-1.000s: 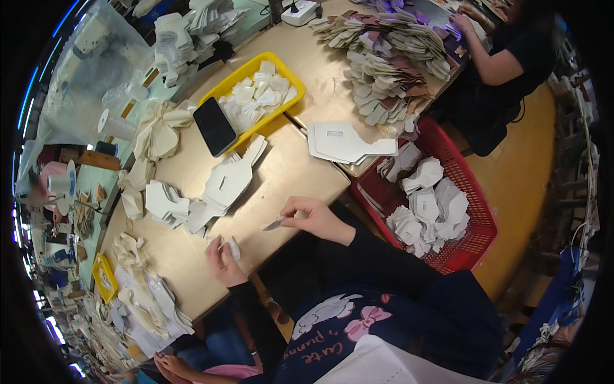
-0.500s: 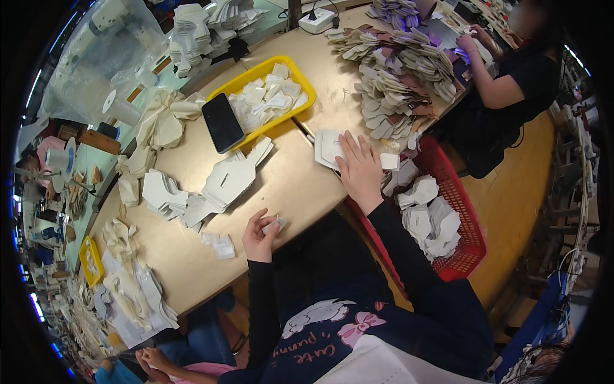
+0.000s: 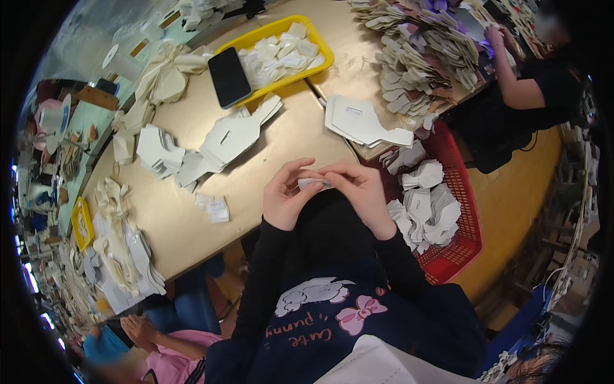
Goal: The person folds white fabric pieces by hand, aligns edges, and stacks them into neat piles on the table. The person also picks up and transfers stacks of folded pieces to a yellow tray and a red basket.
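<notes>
Close in front of my body, both hands meet at a small white piece [image 3: 309, 184], thin and maybe a label or patch. My left hand [image 3: 286, 195] pinches its left part between thumb and fingers. With thumb and fingertips closed, my right hand [image 3: 363, 195] grips the other end, hiding much of it. Beyond the right hand lies a stack of white cut panels [image 3: 359, 121], the top one with a small slot. Another fanned stack of panels [image 3: 224, 141] lies to the left. A few small white pieces [image 3: 217, 209] rest near the table's front edge.
A yellow tray [image 3: 325, 63] of small white pieces has a black phone [image 3: 229, 78] leaning on its rim. A red basket [image 3: 470, 217] holding white panels stands right of me. Grey-brown pieces [image 3: 422, 57] pile at far right, beside a co-worker [image 3: 524, 89]. Another person sits lower left.
My right hand has left the panel stack and come back toward my body. My left hand has moved right with the small white piece, and both hands now hold it.
</notes>
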`<state>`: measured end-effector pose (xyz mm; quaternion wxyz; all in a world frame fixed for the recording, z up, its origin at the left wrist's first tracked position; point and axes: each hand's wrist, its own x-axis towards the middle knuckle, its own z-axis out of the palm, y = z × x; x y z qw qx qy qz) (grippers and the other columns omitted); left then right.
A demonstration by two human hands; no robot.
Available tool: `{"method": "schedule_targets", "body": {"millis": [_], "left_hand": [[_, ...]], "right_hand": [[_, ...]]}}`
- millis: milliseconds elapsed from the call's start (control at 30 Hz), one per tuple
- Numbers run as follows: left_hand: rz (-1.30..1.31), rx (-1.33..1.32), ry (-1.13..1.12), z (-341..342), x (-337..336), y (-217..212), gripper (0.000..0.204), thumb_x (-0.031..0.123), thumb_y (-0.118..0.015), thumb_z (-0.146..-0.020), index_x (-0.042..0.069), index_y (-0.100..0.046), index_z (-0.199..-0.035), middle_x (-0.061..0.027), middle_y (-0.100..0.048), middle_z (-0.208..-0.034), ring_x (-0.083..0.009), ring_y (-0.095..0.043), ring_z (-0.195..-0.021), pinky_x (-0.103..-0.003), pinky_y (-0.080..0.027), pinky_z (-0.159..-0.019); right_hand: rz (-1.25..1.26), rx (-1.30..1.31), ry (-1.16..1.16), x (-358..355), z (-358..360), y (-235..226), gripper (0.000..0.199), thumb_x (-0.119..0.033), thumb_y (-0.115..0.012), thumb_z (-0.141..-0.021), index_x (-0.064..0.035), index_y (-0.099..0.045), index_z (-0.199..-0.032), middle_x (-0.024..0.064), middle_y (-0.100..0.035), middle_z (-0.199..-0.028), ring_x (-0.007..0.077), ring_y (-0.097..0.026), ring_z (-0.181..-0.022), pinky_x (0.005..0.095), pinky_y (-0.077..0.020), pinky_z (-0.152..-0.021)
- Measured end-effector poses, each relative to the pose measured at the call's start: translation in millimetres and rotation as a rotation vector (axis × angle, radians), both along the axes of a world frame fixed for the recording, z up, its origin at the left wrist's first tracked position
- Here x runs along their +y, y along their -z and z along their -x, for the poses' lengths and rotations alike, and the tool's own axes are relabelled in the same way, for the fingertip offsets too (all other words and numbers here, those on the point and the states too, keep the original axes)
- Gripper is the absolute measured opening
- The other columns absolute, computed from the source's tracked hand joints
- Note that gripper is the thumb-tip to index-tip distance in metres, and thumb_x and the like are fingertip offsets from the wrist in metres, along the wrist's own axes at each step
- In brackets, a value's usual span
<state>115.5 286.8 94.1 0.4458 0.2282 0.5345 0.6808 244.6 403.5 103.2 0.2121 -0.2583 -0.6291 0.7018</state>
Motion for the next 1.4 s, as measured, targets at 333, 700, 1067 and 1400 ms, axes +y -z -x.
{"method": "schedule_targets", "body": {"millis": [333,700,1067,1400], "left_hand": [[0.008,0.298,-0.027,-2.5,-6.0,-23.4,0.06,-0.01,-0.075,-0.075,0.001,-0.052,-0.13,-0.0116,-0.058,-0.11,-0.0147,-0.064,-0.089,-0.027,-0.054,-0.079],[-0.126,0.814,0.031,4.2,-16.5,-17.3,0.066,-0.017,-0.071,-0.072,0.001,-0.052,-0.132,-0.0177,-0.056,-0.119,-0.018,-0.069,-0.085,-0.028,-0.056,-0.074],[0.006,0.293,-0.092,-4.6,-20.3,-14.4,0.076,-0.015,-0.073,-0.073,-0.001,-0.042,-0.14,-0.0162,-0.053,-0.121,-0.0149,-0.064,-0.086,-0.026,-0.055,-0.075],[-0.008,-0.005,-0.107,-14.6,-20.8,-11.1,0.074,-0.014,-0.073,-0.075,0.0,-0.042,-0.141,-0.0122,-0.052,-0.121,-0.0118,-0.059,-0.09,-0.026,-0.054,-0.083]], "right_hand": [[0.384,-0.051,-0.1,4.6,-7.0,-16.0,0.018,-0.007,-0.058,-0.095,0.0043,-0.069,-0.103,0.0029,-0.066,-0.093,0.0066,-0.058,-0.083,0.0213,-0.0453,-0.077],[0.191,-0.081,-0.178,6.2,-7.4,-12.6,0.016,-0.013,-0.06,-0.096,0.0011,-0.066,-0.091,-0.0008,-0.064,-0.083,0.0048,-0.055,-0.082,0.0213,-0.0437,-0.078],[0.215,-0.029,-0.212,-1.8,-6.1,-13.4,0.012,-0.012,-0.063,-0.093,-0.0001,-0.065,-0.095,-0.0015,-0.062,-0.091,0.0055,-0.055,-0.085,0.022,-0.0427,-0.08],[0.777,0.108,-0.147,1.1,-4.7,1.3,0.01,-0.011,-0.06,-0.094,-0.0012,-0.063,-0.093,0.0008,-0.06,-0.094,0.008,-0.054,-0.091,0.0242,-0.0413,-0.086]]}}
